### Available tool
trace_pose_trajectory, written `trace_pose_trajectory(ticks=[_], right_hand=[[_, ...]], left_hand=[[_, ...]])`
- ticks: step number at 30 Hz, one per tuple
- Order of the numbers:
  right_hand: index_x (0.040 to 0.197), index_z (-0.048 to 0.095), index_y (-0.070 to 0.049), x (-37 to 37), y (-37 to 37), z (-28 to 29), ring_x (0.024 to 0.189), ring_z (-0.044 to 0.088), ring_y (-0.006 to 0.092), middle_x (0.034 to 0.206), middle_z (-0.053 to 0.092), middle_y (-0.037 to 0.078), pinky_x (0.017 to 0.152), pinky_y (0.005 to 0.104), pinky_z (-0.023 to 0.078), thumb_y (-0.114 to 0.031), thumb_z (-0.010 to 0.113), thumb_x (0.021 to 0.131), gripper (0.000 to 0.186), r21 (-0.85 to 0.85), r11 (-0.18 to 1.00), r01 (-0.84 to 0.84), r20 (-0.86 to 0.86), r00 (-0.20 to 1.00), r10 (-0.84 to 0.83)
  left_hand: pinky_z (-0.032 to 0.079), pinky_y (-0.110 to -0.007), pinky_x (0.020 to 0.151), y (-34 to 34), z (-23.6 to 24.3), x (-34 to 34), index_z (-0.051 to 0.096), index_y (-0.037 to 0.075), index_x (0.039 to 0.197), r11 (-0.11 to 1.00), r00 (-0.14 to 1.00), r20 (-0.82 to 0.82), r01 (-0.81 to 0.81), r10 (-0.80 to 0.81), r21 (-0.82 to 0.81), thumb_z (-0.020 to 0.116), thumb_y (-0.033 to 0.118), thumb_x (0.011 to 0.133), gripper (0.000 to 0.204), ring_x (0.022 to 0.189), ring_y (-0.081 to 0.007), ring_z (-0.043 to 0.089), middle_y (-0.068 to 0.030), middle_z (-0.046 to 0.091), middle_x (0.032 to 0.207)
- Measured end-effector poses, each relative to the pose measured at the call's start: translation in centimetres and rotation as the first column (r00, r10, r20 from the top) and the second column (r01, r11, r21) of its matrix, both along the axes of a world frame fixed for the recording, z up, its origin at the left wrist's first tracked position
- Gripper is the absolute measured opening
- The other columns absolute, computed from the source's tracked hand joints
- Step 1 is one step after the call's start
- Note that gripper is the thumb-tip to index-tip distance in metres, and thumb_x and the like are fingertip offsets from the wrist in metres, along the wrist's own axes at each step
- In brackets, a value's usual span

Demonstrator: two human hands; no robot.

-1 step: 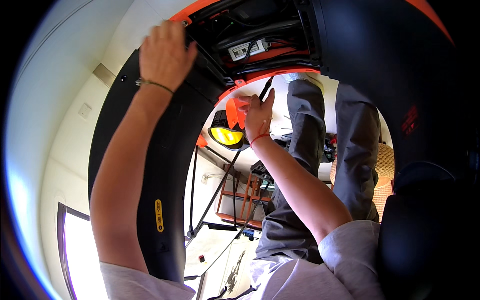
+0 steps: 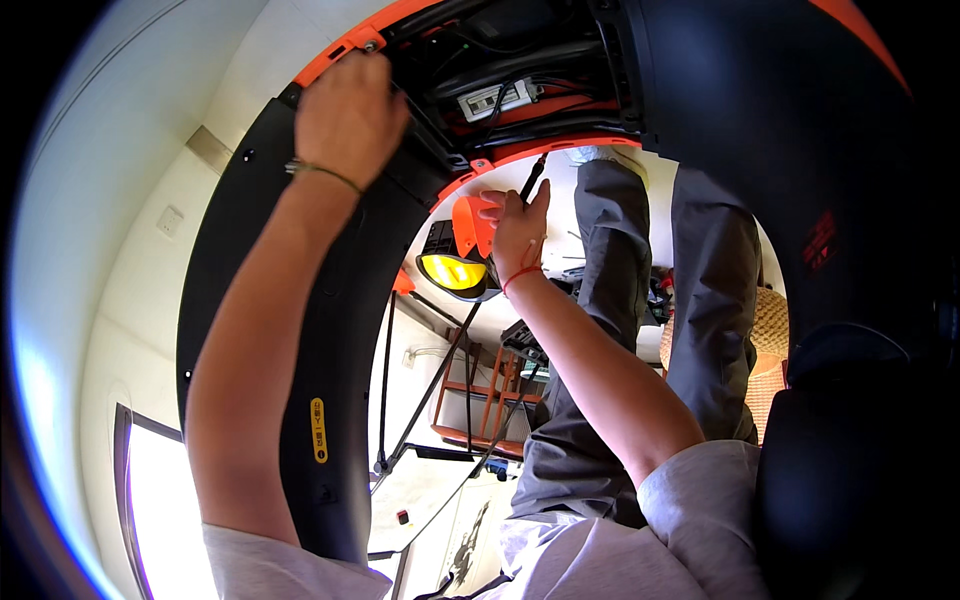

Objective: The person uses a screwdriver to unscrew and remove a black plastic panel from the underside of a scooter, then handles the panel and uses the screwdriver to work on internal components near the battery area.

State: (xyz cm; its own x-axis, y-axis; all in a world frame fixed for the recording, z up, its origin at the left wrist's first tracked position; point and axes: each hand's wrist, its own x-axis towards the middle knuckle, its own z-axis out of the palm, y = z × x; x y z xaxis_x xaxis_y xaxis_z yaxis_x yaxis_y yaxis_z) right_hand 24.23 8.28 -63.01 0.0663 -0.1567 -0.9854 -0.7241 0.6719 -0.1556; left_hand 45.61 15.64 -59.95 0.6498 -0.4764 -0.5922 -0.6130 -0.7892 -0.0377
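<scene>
So, left hand (image 2: 352, 118) was over the black panel (image 2: 355, 280), right hand (image 2: 518, 235), fingers part-spread, by a black rod (image 2: 532, 180); couldn't tell if either gripped anything.

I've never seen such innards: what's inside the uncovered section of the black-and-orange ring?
Inside are a silver box, dark cables and a black tube. The box covers whatever is behind it; the left hand hides part of the ring beside the section.

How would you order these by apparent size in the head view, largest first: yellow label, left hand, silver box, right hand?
1. Left hand
2. Right hand
3. Silver box
4. Yellow label
</scene>
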Motion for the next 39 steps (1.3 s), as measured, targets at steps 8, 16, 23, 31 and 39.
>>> trace_pose_trajectory(ticks=[8,16,23,31,39], right_hand=[[0.106,0.05,0.001,-2.0,0.0,-0.3,0.064,0.055,0.01,0.075,0.06,0.005,0.058,0.0216,0.04,-0.006,0.049,0.086,0.021,0.041,0.995,0.09,-0.114,0.99,-0.085],[0.097,0.049,-0.004,-6.6,-2.7,0.4,0.048,0.037,0.0054,0.062,0.042,-0.004,0.045,0.0213,0.029,-0.009,0.049,0.087,0.011,0.208,0.977,0.045,-0.116,0.993,-0.02],[0.101,0.049,0.0,-10.4,-6.2,0.8,0.047,0.04,0.0057,0.062,0.046,-0.001,0.043,0.02,0.03,-0.008,0.051,0.085,0.018,0.258,0.966,0.006,-0.143,0.989,0.032],[0.096,0.051,-0.009,-13.2,-10.1,0.4,0.052,0.039,0.0068,0.066,0.046,-0.002,0.049,0.0208,0.032,-0.012,0.052,0.088,0.009,0.272,0.961,-0.058,-0.213,0.97,0.119],[0.091,0.05,-0.008,-14.1,-11.5,1.2,0.048,0.04,0.0056,0.063,0.047,-0.002,0.045,0.0211,0.031,-0.011,0.054,0.089,0.005,0.305,0.949,-0.087,-0.213,0.964,0.157]], left_hand=[[0.054,-0.036,0.065,3.8,-7.1,-14.1,0.064,-0.001,0.085,0.355,0.261,-0.292,-0.872,0.92,0.338,0.047,0.033,0.092,0.038,0.072,-0.0232,0.069,-0.0169,0.068,0.08],[0.06,-0.033,0.068,0.0,-8.5,-21.1,0.049,-0.004,0.114,-0.88,-0.871,-0.274,-0.455,0.407,0.139,0.056,0.046,0.091,0.055,0.085,-0.0268,0.065,-0.0152,0.06,0.103],[0.056,-0.038,0.086,1.0,-10.8,-23.6,0.048,0.001,0.11,-0.972,-0.661,-0.718,-0.21,0.219,-0.104,0.065,0.016,0.088,0.032,0.1,-0.0284,0.059,-0.0127,0.056,0.108],[0.051,-0.039,0.093,1.3,-10.5,-23.3,0.055,0.007,0.1,-0.98,-0.547,-0.836,-0.181,0.029,0.085,0.069,0.015,0.086,0.022,0.102,-0.0241,0.059,-0.0091,0.059,0.107],[0.053,-0.042,0.088,1.1,-10.5,-23.1,0.052,0.006,0.101,-0.987,-0.553,-0.824,-0.154,0.119,-0.04,0.07,0.015,0.085,0.026,0.094,-0.0228,0.061,-0.0075,0.059,0.097]])
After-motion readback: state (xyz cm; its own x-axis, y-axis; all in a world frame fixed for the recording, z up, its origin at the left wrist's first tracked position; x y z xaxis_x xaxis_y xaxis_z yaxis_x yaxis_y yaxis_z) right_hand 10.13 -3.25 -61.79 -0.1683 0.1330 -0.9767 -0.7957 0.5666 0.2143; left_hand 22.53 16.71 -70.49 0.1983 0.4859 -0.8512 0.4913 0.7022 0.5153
